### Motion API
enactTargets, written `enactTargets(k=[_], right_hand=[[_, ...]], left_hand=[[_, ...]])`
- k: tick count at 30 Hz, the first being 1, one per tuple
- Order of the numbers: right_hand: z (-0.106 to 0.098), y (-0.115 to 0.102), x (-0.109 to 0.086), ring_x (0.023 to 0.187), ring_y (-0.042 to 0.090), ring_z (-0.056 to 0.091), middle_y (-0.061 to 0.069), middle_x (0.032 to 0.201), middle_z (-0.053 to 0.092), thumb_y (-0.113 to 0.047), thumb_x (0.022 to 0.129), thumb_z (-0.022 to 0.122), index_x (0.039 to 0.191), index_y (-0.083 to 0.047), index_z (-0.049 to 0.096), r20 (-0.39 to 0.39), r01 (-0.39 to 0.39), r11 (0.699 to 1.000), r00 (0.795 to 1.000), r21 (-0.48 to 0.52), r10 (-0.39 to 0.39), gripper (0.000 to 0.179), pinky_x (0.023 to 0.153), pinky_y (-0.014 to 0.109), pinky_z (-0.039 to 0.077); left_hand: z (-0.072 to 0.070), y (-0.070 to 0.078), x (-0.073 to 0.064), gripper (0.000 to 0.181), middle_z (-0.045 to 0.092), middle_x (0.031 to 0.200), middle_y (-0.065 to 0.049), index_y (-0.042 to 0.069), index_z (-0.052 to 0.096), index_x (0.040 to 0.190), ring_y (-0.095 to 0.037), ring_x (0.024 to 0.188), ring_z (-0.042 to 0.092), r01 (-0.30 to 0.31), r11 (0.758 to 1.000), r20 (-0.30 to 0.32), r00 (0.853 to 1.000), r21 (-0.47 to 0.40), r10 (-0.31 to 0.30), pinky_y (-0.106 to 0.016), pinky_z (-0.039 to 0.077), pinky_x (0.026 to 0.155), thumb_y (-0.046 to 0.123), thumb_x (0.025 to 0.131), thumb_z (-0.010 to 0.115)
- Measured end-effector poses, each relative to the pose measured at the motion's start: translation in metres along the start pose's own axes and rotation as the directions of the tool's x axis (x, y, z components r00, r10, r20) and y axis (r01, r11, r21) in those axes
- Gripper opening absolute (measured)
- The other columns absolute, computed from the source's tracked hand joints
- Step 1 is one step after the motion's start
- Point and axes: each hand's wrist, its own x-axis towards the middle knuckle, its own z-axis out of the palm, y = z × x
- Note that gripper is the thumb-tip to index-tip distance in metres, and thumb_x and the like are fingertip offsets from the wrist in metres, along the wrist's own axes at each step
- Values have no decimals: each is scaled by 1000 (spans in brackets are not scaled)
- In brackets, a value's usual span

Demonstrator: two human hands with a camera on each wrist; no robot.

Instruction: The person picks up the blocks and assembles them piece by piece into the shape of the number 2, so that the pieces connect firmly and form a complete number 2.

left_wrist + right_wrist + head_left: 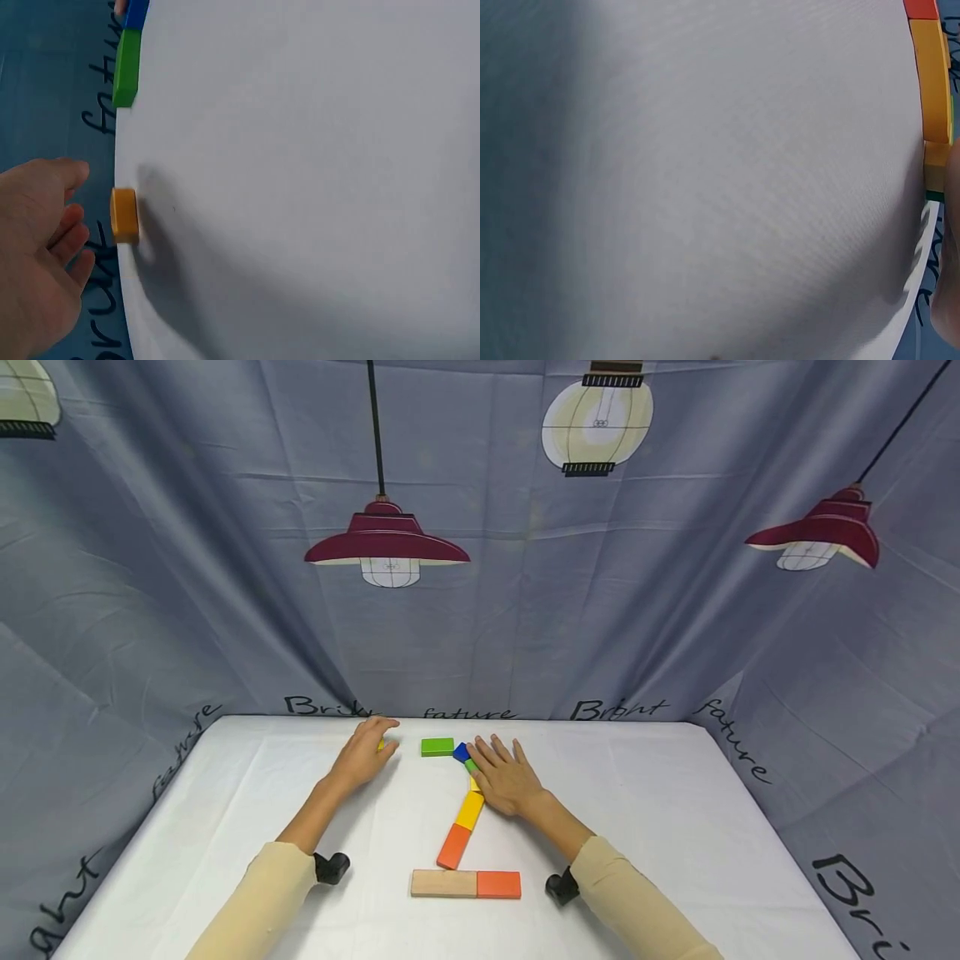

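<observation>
My left hand (363, 755) is over the far left of the table, loosely bent fingers around a small yellow block (381, 745) that it partly hides. In the left wrist view that block (124, 216) stands on the cloth with the hand (41, 255) apart from it. My right hand (506, 777) lies with straight, spread fingers over the upper end of a slanting row of blocks. There a blue block (461, 752), a small green block (471, 766) and a pale yellow block (474, 783) show partly from under it. A long green block (437, 747) lies left of the blue one.
Below the right hand the row continues with a yellow block (470, 810) and an orange block (453, 847). A plain wooden block (444, 883) and another orange block (498, 885) lie end to end nearer me. A white cloth (637, 827) covers the table; a grey curtain (495, 643) hangs behind.
</observation>
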Motion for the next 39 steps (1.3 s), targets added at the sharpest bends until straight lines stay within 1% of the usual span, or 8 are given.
enactTargets(k=[2,7,11,16,19,26,31,39], right_hand=[[1,0,0,151,28,10,3,165,16,-40,109,23,161,-19,21,2,-1,1000,1000,7,1,56,119,55,7],[2,1,1,151,28,9,4,165,15,-40,109,22,161,-18,19,5,1,1000,1000,17,-1,56,119,54,7],[1,1,1,151,28,9,4,165,15,-40,109,22,161,-18,19,1,3,1000,1000,12,-3,56,119,54,7],[0,1,1,151,27,9,3,166,15,-40,109,22,161,-19,19,4,-3,1000,1000,5,3,56,119,54,6],[-1,1,1,151,27,8,3,166,15,-39,109,22,161,-19,19,7,-6,1000,1000,10,6,55,119,54,5],[1,0,1,151,27,7,3,166,14,-39,109,23,161,-20,19,8,-6,1000,1000,7,6,55,120,54,4],[-1,-1,1,151,27,7,3,166,14,-39,109,23,161,-19,19,9,-6,1000,1000,2,6,56,119,54,4],[-1,0,0,151,28,8,4,165,15,-39,109,23,161,-19,20,0,-6,1000,1000,0,6,55,119,54,5]], left_hand=[[-4,-6,-3,39,53,131,-24,-5,57,133,-42,126,47,24,1000,6,1000,6,-24,-56,38,105,7,96,64],[-10,-17,-8,45,48,136,-28,-8,52,136,-44,128,44,93,994,53,994,50,-95,-57,36,107,7,96,64],[-10,-24,-9,46,48,136,-29,-9,50,137,-44,128,44,138,986,77,986,89,-145,-55,36,108,5,96,63],[-8,-27,-10,43,50,133,-27,-9,51,136,-42,125,47,174,980,95,979,97,-183,-54,38,107,5,97,62],[-6,-29,-10,41,52,131,-26,-8,53,135,-41,123,49,176,979,94,978,105,-186,-53,39,106,5,97,62],[-4,-30,-9,39,54,130,-26,-8,55,133,-42,121,51,147,983,71,985,110,-156,-54,40,104,6,97,62],[1,-21,-5,39,56,127,-23,-7,56,132,-39,120,52,138,985,68,987,106,-146,-54,42,102,8,96,63],[12,-5,3,39,58,127,-19,-4,57,132,-35,120,52,127,988,83,987,88,-135,-52,42,103,10,96,64]])
